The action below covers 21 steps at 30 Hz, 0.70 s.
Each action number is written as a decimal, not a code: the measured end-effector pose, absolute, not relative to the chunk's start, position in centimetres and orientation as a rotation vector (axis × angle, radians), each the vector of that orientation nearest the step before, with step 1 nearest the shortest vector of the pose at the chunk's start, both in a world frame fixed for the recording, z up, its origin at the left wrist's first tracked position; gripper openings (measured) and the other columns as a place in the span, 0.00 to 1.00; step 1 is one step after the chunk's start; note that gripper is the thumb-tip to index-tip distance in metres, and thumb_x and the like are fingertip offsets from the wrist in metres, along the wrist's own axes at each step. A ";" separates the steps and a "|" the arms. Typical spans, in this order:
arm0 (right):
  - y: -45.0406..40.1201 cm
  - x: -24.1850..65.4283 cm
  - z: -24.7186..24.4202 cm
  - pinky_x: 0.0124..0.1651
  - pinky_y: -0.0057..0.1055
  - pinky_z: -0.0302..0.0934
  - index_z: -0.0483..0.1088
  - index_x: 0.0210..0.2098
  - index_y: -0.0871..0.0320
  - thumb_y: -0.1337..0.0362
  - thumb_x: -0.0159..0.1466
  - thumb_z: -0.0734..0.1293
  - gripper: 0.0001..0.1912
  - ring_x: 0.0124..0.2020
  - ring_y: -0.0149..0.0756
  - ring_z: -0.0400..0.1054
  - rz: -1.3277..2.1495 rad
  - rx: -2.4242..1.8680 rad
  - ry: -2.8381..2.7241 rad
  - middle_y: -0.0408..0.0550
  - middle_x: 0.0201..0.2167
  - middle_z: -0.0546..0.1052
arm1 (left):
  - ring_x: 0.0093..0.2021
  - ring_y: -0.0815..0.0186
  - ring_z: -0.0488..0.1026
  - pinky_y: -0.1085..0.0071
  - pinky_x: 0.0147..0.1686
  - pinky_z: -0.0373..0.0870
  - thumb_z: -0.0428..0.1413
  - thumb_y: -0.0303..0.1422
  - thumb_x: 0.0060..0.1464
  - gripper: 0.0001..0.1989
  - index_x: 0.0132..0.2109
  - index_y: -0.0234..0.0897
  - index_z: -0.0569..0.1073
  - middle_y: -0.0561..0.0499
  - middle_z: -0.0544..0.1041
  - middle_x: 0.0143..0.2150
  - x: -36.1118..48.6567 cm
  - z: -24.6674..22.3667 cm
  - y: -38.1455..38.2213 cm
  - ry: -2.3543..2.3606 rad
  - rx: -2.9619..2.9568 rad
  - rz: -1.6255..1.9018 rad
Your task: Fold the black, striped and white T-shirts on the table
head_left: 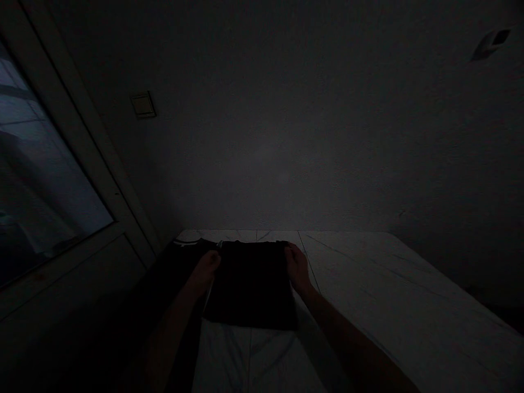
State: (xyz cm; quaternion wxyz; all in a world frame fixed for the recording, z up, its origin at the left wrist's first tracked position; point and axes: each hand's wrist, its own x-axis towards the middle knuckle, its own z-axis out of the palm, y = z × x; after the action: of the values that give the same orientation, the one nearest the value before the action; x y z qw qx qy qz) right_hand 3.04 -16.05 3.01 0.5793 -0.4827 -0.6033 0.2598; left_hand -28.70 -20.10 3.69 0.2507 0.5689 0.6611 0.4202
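Observation:
A folded black garment (249, 286) lies on the white bedsheet (393, 289), its far edge near the head of the bed. My left hand (207, 271) is curled over the upper left part of that fold, and my right hand (297, 267) grips its upper right corner. To the left, a second stretch of dark cloth (180, 284) with a pale trimmed collar (184, 243) runs along the bed. It may be part of the same garment, but the dim light hides where they join.
A plain wall (266, 136) rises behind the bed, with a small switch plate (143, 105) on it. A framed glass door or window (45, 164) stands at the left. White sheet spreads to the right of my right hand.

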 end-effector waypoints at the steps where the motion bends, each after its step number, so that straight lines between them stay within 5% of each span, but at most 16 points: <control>1: -18.1 3.8 3.5 0.53 0.42 0.67 0.75 0.50 0.59 0.42 0.69 0.57 0.30 0.48 0.46 0.73 0.716 -1.090 -1.436 0.56 0.46 0.81 | 0.39 0.62 0.74 0.68 0.39 0.73 0.55 0.47 0.57 0.17 0.44 0.38 0.75 0.50 0.77 0.37 -29.9 3.7 -22.6 1.722 1.517 1.142; 6: -30.9 10.0 4.7 0.43 0.36 0.71 0.79 0.46 0.48 0.42 0.66 0.65 0.21 0.40 0.41 0.76 1.464 -0.885 -1.943 0.48 0.40 0.82 | 0.40 0.57 0.76 0.60 0.39 0.75 0.57 0.55 0.54 0.21 0.43 0.44 0.78 0.47 0.79 0.35 -35.4 2.9 -35.7 1.611 1.422 0.890; 10: -33.8 11.3 5.2 0.42 0.32 0.71 0.79 0.47 0.40 0.50 0.62 0.72 0.14 0.41 0.40 0.77 1.726 -0.694 -2.313 0.42 0.43 0.83 | 0.40 0.53 0.78 0.56 0.37 0.75 0.59 0.57 0.53 0.23 0.43 0.44 0.80 0.45 0.81 0.34 -34.5 2.7 -37.7 1.581 1.404 0.791; 14: -28.4 5.6 4.1 0.51 0.38 0.69 0.77 0.52 0.47 0.60 0.70 0.62 0.15 0.47 0.42 0.76 1.237 -0.968 -2.297 0.45 0.47 0.81 | 0.44 0.54 0.78 0.59 0.46 0.74 0.60 0.51 0.53 0.20 0.46 0.43 0.80 0.45 0.82 0.44 -29.1 2.0 -32.1 1.527 1.539 0.704; 17: -24.3 0.6 2.3 0.57 0.45 0.65 0.74 0.57 0.55 0.60 0.68 0.65 0.19 0.53 0.49 0.72 0.758 -1.147 -2.299 0.53 0.53 0.78 | 0.53 0.55 0.74 0.58 0.55 0.70 0.59 0.44 0.55 0.23 0.55 0.41 0.76 0.43 0.78 0.54 -24.5 0.4 -27.9 1.642 1.879 0.734; 21: -22.6 -2.8 -1.0 0.57 0.49 0.63 0.73 0.56 0.51 0.59 0.67 0.67 0.18 0.55 0.55 0.68 0.498 -1.249 -2.299 0.55 0.53 0.76 | 0.56 0.48 0.70 0.51 0.56 0.68 0.61 0.42 0.54 0.24 0.56 0.38 0.75 0.39 0.74 0.55 -21.8 -2.8 -26.0 1.909 2.245 0.597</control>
State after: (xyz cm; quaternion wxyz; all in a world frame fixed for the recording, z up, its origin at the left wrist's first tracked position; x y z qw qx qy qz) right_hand -2.84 -22.60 -0.97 0.2367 -0.4556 -0.8387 0.1816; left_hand -21.79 -25.97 -2.76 0.0672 0.7450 0.6334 0.1981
